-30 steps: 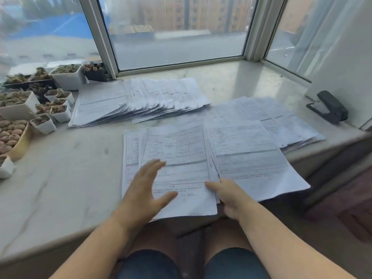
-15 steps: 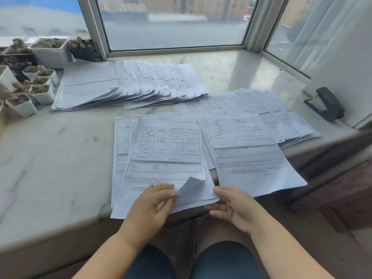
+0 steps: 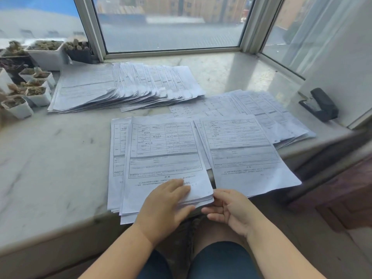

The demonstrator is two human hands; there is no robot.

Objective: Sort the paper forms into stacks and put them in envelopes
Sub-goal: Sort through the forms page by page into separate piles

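A: Which step is the person doing now?

B: I think it is the sorting step. The near stack of forms [image 3: 161, 158] lies on the marble sill [image 3: 50, 168], in front of the person, and its lower edge hangs a little over the sill's edge. No envelope is visible, so the packing part looks not yet begun.

A: What do the hands do?

B: The left hand [image 3: 165, 204] lies on the lower right corner of the near stack. Its fingers are laid nearly straight on the top sheet, and the thumb seems to go under some sheets at the edge, so it holds the corner lightly. The right hand [image 3: 227, 208] is just beside that corner, palm turned up, fingers loosely bent, the fingertips touching the edge of the sheets. It grips nothing, as far as I can tell.

A: And the other papers?

B: A second stack [image 3: 245, 154] lies just to the right, partly over a fanned pile [image 3: 281, 111] behind it. A long fanned row [image 3: 124, 87] lies further back, near the small plant pots [image 3: 38, 93]. A black stapler [image 3: 320, 104] stands at the far right.

A: What does the next move need?

B: Probably to separate a few sheets at the corner without disturbing the rest. The sheets are thin and slide easily, so the left hand should keep the stack down.
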